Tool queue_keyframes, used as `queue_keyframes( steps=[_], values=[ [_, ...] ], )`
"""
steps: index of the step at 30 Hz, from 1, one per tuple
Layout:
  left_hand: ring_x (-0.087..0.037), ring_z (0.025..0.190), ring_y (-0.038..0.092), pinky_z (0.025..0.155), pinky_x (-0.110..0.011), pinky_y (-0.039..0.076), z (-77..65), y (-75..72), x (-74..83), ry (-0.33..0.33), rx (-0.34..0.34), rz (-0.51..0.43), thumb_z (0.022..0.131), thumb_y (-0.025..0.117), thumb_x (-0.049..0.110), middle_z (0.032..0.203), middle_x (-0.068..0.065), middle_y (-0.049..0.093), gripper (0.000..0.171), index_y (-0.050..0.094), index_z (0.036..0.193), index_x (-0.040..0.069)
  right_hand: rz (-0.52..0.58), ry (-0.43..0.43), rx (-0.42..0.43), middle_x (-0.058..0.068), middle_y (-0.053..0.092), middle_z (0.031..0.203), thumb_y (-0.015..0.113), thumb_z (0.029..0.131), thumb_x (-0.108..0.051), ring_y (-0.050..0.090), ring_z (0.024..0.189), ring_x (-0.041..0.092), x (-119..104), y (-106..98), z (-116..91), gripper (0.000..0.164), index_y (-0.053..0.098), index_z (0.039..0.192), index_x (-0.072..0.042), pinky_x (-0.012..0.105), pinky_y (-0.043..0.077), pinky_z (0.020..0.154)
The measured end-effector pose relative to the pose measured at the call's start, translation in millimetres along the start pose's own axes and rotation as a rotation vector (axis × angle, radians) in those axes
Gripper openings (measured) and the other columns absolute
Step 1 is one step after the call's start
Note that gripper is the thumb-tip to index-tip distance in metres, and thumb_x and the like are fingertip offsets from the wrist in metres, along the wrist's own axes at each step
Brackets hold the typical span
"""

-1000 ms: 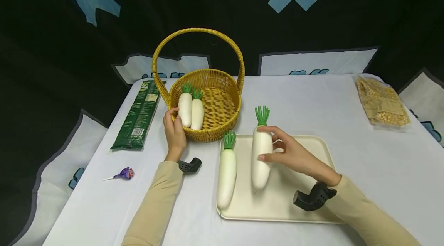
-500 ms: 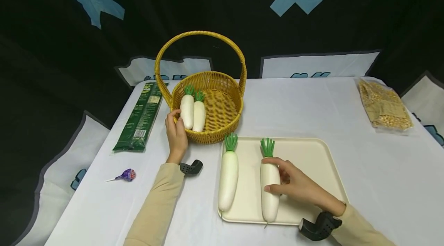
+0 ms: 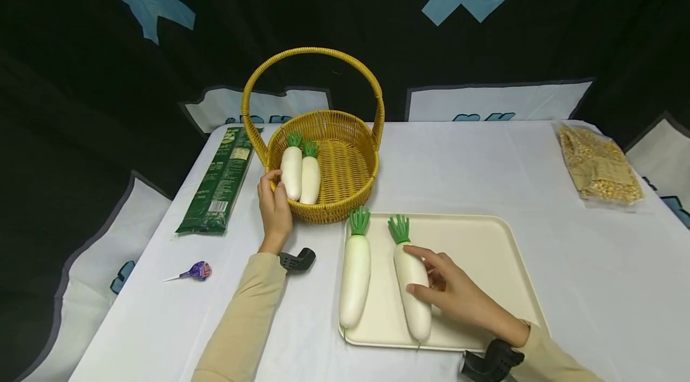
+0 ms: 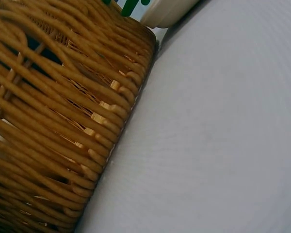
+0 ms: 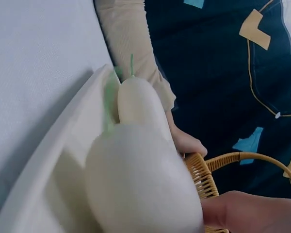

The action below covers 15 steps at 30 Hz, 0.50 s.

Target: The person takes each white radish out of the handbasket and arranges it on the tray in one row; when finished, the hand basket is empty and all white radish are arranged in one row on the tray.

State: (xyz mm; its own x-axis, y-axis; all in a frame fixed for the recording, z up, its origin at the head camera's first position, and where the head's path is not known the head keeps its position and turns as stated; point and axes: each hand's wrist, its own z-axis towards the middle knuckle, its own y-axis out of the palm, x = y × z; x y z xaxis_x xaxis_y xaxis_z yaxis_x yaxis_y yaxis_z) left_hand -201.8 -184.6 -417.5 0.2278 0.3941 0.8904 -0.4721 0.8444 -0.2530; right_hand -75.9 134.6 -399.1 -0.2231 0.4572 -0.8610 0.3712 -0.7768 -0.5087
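Observation:
My left hand [image 3: 274, 211] holds the left front rim of a yellow wicker basket [image 3: 347, 175] with a tall handle. Inside the basket lean two white radishes [image 3: 291, 173] with green tops. On a cream tray [image 3: 480, 238], my right hand [image 3: 458, 289] grips a third white radish [image 3: 416, 316], thumb on its near side and fingers across its upper part. Another white radish [image 3: 354, 280] lies along the tray's left edge. The right wrist view shows the gripped radish close up, its blunt end toward the camera, with the thumb [image 5: 247, 211] beside it.
A green packet [image 3: 218, 184] lies left of the basket, and a purple-wrapped lollipop [image 3: 199, 271] nearer the front left. At the back right sits a clear bag of yellow kernels [image 3: 601, 163]. Behind the white table [image 3: 458, 160] hangs a dark cloth.
My right hand has brought the radish down toward the front of the tray, then tilted its leafy top to the left. The left hand has stayed at the basket rim.

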Motion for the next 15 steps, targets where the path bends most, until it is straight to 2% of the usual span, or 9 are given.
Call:
queue_keyframes(
  steps=[3, 8, 15],
  values=[
    [-0.025, 0.121, 0.037, 0.103, -0.043, 0.025, 1.0, -0.3, -0.2, -0.001, -0.001, 0.004, 0.091, 0.032, 0.018, 0.127, -0.015, 0.04, 0.034, 0.045, 0.121, 0.007, 0.004, -0.008, -0.006, 0.014, 0.044, 0.102, 0.064, 0.083, -0.025, 0.052, 0.071, 0.005, -0.8, 0.1, -0.5, 0.057, 0.041, 0.135, -0.019, 0.02, 0.044, 0.062],
    [-0.024, 0.121, 0.037, 0.103, -0.042, 0.025, 1.2, -0.8, -0.7, -0.006, 0.002, 0.003, 0.091, 0.032, 0.017, 0.126, -0.015, 0.041, 0.034, 0.045, 0.121, 0.007, -0.006, -0.036, 0.04, 0.011, 0.046, 0.095, 0.065, 0.082, -0.022, 0.051, 0.069, 0.005, -0.9, 3.9, -1.7, 0.053, 0.045, 0.131, -0.017, 0.019, 0.043, 0.06],
    [-0.024, 0.12, 0.037, 0.103, -0.041, 0.024, 0.3, -0.2, -0.3, -0.006, 0.0, -0.005, 0.091, 0.033, 0.016, 0.126, -0.015, 0.041, 0.033, 0.045, 0.121, 0.007, -0.03, 0.001, 0.088, 0.01, 0.045, 0.096, 0.066, 0.081, -0.025, 0.049, 0.069, 0.005, -3.4, 8.5, -3.0, 0.055, 0.044, 0.131, -0.02, 0.018, 0.042, 0.06]
  ],
)
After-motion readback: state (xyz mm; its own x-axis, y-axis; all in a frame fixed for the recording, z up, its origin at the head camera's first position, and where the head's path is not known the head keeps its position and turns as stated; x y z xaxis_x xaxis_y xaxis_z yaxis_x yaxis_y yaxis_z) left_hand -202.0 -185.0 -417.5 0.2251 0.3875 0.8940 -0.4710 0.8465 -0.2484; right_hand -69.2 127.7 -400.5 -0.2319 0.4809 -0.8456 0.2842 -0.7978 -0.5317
